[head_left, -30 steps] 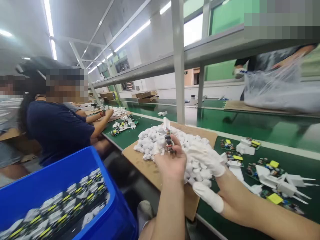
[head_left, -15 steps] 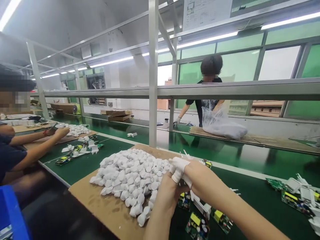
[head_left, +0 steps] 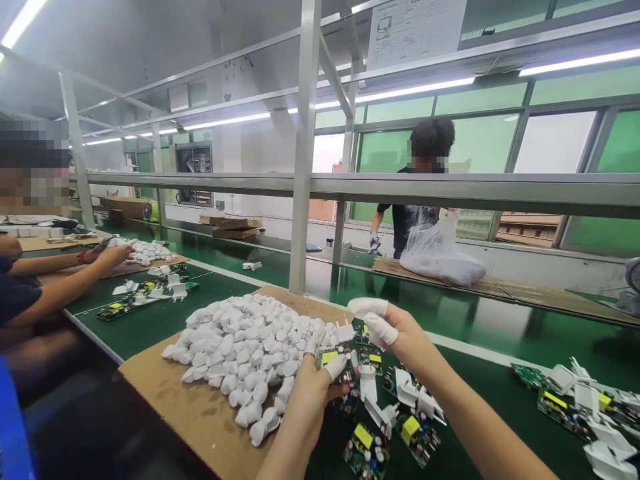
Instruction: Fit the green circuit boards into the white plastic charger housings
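The left hand (head_left: 313, 390) pinches a small circuit board (head_left: 336, 363) in its fingers. At 2 o'clock, the right hand (head_left: 400, 333) hovers, fingers loosely curled, holding nothing.

1. A heap of small white caps (head_left: 250, 353) lies on a brown cardboard sheet (head_left: 190, 413) on the green bench (head_left: 475, 373).
2. More circuit boards with white plug parts (head_left: 585, 400) lie on the bench at the far right.
3. Across the bench, a person in a dark shirt (head_left: 410, 213) handles a clear plastic bag (head_left: 440, 257) on a board.
4. At the left, a co-worker's arm (head_left: 65, 287) reaches toward another white pile (head_left: 145, 252).
5. Flat cartons (head_left: 230, 227) sit farther back.
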`<state>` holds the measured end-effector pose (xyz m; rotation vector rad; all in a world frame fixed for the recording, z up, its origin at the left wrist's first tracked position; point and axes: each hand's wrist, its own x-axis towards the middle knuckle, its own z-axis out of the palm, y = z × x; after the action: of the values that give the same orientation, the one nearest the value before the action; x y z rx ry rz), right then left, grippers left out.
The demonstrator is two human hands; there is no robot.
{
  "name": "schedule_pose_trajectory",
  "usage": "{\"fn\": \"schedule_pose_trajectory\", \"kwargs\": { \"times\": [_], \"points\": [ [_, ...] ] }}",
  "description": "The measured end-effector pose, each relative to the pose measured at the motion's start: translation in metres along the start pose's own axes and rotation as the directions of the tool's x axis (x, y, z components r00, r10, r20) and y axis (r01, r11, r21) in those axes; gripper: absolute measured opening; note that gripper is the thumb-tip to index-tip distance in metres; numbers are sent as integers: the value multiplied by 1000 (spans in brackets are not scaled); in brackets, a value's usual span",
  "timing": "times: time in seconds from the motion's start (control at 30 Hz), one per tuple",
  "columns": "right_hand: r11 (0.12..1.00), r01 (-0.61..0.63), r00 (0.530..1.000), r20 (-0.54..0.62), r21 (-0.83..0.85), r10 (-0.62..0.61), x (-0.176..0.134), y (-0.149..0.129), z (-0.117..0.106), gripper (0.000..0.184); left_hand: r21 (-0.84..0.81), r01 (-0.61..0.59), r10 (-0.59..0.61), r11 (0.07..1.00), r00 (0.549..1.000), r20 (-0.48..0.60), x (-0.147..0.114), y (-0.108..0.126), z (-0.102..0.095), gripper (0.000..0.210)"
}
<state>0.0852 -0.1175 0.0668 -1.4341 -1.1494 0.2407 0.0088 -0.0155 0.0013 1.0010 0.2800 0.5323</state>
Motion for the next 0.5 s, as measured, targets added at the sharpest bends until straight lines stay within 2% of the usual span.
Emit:
{"fn": "schedule_pose_trajectory", "kwargs": {
  "times": [0.1,0.17,0.23,0.4,0.5],
  "points": [
    [991,-106,992,76,86,99,1,2,2,44,10,27,-27,1000,1000,-5,3,-4,0,53],
    [982,-132,986,122,137,116,1,2,4,47,15,55,-55,998,998,3,4,-5,2,48],
    [983,-113,986,141,147,92,-1,2,7,47,4,66,-66,998,998,-1,4,-6,4,45],
    [995,-50,975,219,86,30,-3,3,13,30,-73,46,-45,996,999,15,7,-8,5,37],
    [998,-7,976,215,67,-8,-3,6,15,26,-133,64,-60,989,998,35,8,-8,5,39]
  ]
}}
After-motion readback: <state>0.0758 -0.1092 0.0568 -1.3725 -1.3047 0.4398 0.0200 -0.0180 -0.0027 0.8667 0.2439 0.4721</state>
